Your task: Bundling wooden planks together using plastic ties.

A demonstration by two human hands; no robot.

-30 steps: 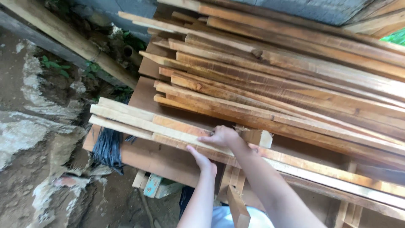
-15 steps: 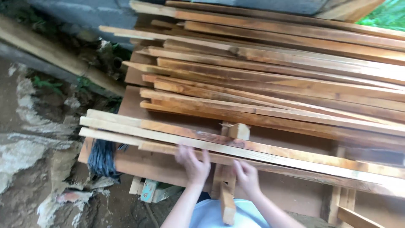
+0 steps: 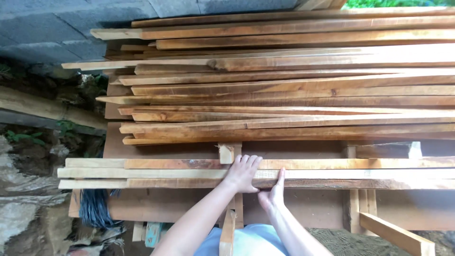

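Three long wooden slats side by side along near edge of brown board bench. Left hand flat on top, fingers spread, pinching nothing. Right hand at near slat's edge, fingers extended, loose. Big slat stack behind. Small block just beyond left fingertips.

wood strips cut off right; right hand palm hidden (under strips); dark bundle unclear
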